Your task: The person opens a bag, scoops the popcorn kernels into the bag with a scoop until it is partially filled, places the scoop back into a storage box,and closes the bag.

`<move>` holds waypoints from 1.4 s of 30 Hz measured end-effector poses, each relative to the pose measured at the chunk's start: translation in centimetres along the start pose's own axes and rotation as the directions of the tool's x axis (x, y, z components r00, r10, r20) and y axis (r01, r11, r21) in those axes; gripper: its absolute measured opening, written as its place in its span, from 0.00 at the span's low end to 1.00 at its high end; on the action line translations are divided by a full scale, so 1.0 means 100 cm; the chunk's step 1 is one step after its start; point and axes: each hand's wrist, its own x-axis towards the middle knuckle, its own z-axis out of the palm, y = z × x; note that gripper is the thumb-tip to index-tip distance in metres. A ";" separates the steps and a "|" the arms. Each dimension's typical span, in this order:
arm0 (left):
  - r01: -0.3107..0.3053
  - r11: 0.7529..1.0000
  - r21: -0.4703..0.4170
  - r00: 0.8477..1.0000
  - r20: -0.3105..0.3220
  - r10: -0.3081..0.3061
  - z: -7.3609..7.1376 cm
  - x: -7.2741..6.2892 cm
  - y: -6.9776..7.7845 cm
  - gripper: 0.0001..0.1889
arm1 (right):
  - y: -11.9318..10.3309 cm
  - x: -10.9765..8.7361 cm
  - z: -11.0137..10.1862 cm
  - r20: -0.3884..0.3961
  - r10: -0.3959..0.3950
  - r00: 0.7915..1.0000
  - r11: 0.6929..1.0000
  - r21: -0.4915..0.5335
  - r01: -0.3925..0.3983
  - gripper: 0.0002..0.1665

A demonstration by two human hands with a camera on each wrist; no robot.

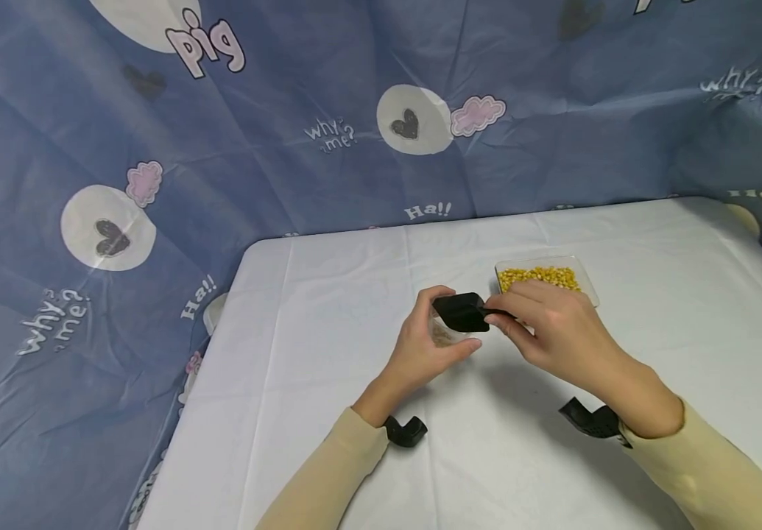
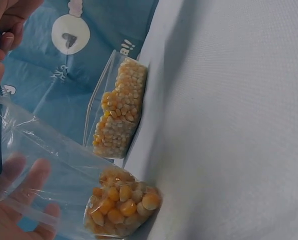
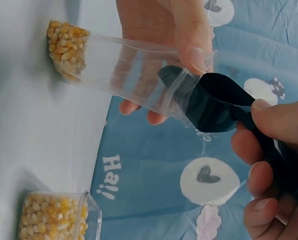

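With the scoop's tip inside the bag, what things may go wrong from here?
The scoop fills much of the bag's mouth, so pulling it out might drag or tear the thin plastic. The left hand holds the bag; if that grip slackens, it may tip and spill its kernels. The box of corn appears just beyond the right hand in the head view, so a careless move could bump it.

Tray (image 1: 587, 281) on counter (image 1: 327, 331), right of frame centre, kernels (image 1: 542, 277) inside, bag (image 3: 102, 64) front-left of tray, scoop (image 3: 209, 112) partly in bag mouth.
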 end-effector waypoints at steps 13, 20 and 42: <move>0.027 0.999 -0.024 0.999 0.022 -0.026 0.000 0.001 -0.009 0.43 | 0.003 -0.002 0.004 0.009 0.010 1.000 1.000 0.001 -0.010 0.05; 0.053 0.998 -0.034 0.997 0.053 -0.052 -0.001 0.000 -0.010 0.45 | -0.002 -0.002 0.009 0.017 0.023 1.000 1.000 0.002 -0.023 0.06; 0.104 0.994 0.015 0.993 0.050 -0.105 -0.004 0.000 -0.013 0.45 | 0.002 0.008 -0.007 0.020 -0.022 1.000 0.999 -0.041 0.022 0.18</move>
